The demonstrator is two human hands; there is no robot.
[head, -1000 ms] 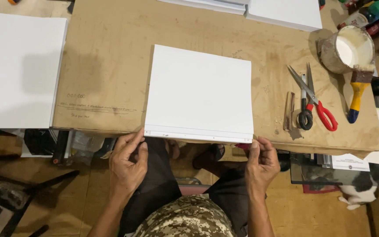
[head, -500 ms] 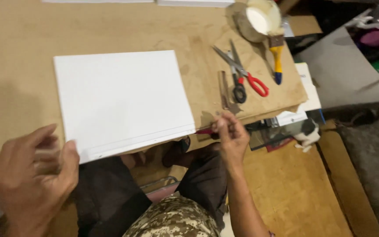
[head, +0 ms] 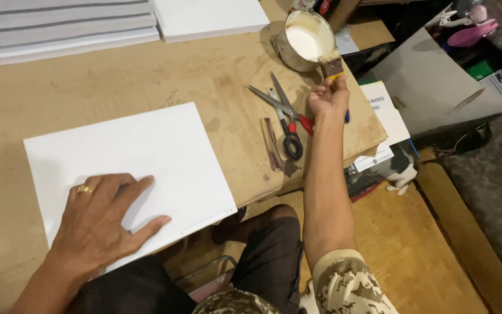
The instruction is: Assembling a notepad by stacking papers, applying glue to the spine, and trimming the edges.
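My right hand [head: 327, 97] has left the white board [head: 129, 168] and now grips the brush [head: 333, 68] beside the glue pot [head: 306, 40]; left hand [head: 103, 218], fingers spread, pins the board.

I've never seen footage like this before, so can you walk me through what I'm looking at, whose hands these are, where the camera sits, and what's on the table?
There is no machine here: a person works with two bare hands. The single picture comes from a camera worn on their head, looking down, so the arms reach in from the bottom edge.

The left hand lies flat on a white board at the near edge of a brown worktable. The right hand reaches forward and grips a paintbrush with its bristles at the rim of a can of white paste or paint. Beside that hand lie scissors with red and black handles. At the far edge sits a stack of white boards.
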